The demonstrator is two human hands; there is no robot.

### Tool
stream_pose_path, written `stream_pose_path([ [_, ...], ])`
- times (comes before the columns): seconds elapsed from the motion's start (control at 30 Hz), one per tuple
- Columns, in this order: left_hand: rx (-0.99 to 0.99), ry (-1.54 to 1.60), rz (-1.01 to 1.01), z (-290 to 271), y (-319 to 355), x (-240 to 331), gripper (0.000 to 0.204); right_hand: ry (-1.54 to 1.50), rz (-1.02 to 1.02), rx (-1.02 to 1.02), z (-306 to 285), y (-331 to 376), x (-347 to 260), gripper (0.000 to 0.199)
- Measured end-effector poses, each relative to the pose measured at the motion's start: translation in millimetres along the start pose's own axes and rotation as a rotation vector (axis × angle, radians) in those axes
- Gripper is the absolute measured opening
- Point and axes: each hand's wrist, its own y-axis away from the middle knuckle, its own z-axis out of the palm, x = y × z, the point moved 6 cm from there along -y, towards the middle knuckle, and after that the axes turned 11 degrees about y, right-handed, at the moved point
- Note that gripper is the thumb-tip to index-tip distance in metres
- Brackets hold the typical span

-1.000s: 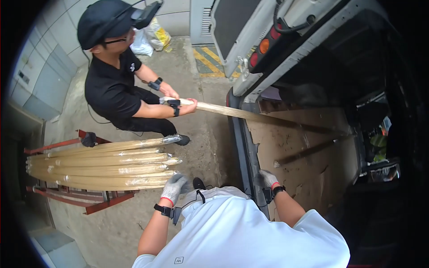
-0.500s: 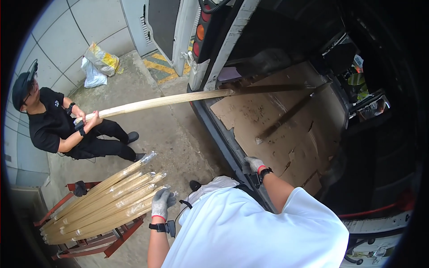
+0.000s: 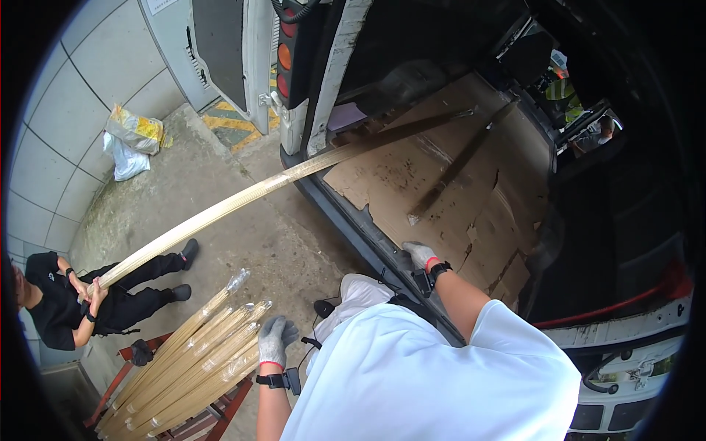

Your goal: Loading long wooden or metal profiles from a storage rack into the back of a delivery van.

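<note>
My left hand (image 3: pixel 276 342), in a grey work glove with a red cuff, hangs open beside the ends of several plastic-wrapped bundles of thin pale sticks (image 3: pixel 193 360). My gloved right hand (image 3: pixel 419 255) rests with fingers outstretched at the rear edge of the van floor, touching the cardboard sheet (image 3: pixel 386 180) or its edge; it holds nothing I can see. A co-worker in black (image 3: pixel 55 298) grips the near end of a long, bowed stick bundle (image 3: pixel 220 213), whose far end reaches into the van. Another bundle (image 3: pixel 460 173) lies on the cardboard.
A red metal rack (image 3: pixel 110 393) bears the bundles at lower left. The van's dark bumper (image 3: pixel 353 228) and open door (image 3: pixel 246 66) border the loading space. Bags (image 3: pixel 134 140) stand by the tiled wall. Another person (image 3: pixel 596 136) shows beyond the van's front.
The co-worker has moved left and down in the picture, and the long bundle has swung steeper, its far end drawn back a little. My view has shifted; my hands have stayed about where they were.
</note>
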Motion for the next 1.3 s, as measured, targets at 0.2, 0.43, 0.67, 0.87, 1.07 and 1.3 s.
stream_pose_path([
  [0.2,-0.130,-0.027,-0.081,60,-14,26,0.034,-0.628,0.308,-0.078,7,-11,-29,0.031],
  [0.43,-0.045,-0.042,-0.091,102,-58,55,0.034,-0.793,0.376,-0.173,24,-83,-74,0.030],
  [0.67,0.079,-0.023,-0.205,148,-128,82,0.037,-0.796,0.325,-0.327,54,-198,-111,0.030],
  [0.87,0.073,-0.017,-0.215,182,-202,96,0.039,-0.181,0.021,-0.303,39,-256,-177,0.033],
  [1.07,0.044,0.338,-0.305,194,-288,76,0.068,0.285,-0.160,-0.066,-5,-301,-180,0.038],
  [1.3,0.033,0.828,-0.217,225,-415,26,0.098,0.781,-0.154,0.069,-82,-388,-165,0.056],
])
